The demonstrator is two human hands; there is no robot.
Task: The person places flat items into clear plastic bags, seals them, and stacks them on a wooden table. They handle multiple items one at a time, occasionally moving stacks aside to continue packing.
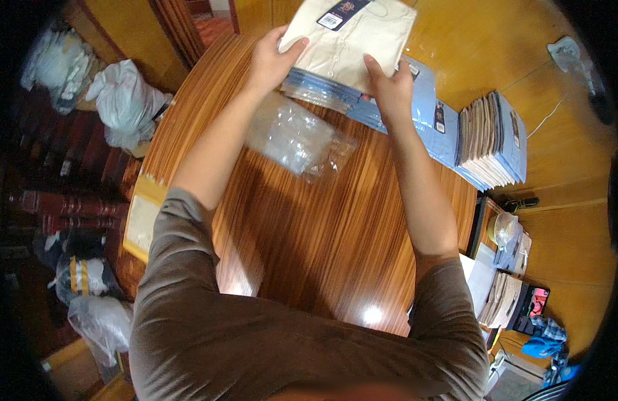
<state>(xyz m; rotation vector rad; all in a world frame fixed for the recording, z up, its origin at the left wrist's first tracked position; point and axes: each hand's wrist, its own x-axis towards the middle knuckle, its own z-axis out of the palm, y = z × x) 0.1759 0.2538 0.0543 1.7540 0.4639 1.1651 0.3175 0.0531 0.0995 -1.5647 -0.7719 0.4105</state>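
Observation:
A cream folded shirt (346, 50) with a dark tag (342, 13) is held out flat at the far side of the table, cut off by the top of the view. My left hand (272, 59) grips its left edge, thumb on top. On the near right corner, my right hand (392, 83) has its thumb over the cloth and its fingers curled beneath. Blue folded shirts (422, 87) lie behind and below it; whether the cream shirt touches them I cannot tell. Nearer me, a clear plastic bag (302, 137) lies flat on the wooden table (336, 227).
On the table's right stands a tall stack of beige and blue folded shirts (493, 137). A side surface at right holds tape rolls (504, 228), more folded cloth (501, 297) and a phone (537, 302). Plastic bags (128, 100) sit to the left, by dark shelves.

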